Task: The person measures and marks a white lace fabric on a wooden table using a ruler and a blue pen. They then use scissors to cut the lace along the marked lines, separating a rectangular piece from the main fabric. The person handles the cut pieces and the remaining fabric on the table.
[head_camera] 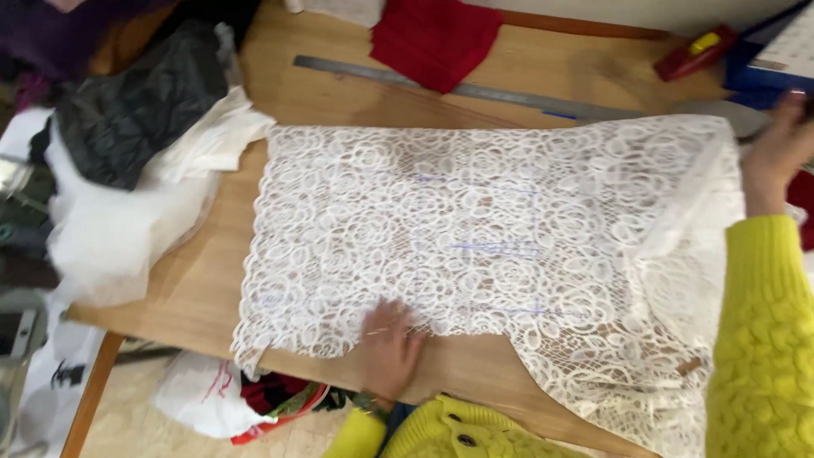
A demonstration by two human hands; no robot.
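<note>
We've got a big piece of white lace (pixel 475 229) spread flat across the wooden surface (pixel 195 280), taking up most of the middle and running off the edge at about 4 o'clock. There are faint blue marks on it.

Our left hand (pixel 388 343) lies flat, palm down and fingers spread, on the near edge of the lace at roughly 6 o'clock. It's pressing, not gripping anything. Our right hand (pixel 780 148) is up at 3 o'clock, at the far right end of the lace. It's blurred, so we can't tell if it's pinching the lace or just resting against it. Both arms are in chunky yellow knit sleeves (pixel 759 339).

Other stuff around: a long metal ruler (pixel 475 89) lies just beyond the far edge of the lace at 12 o'clock, with a folded red cloth (pixel 432 38) sitting on top of it. At 9 to 10 o'clock there's a heap of white fabric (pixel 127 220) with some black fabric (pixel 136 106) piled on it. A small red and yellow tool (pixel 697 49) sits at 1 to 2 o'clock, well away from the lace.
</note>
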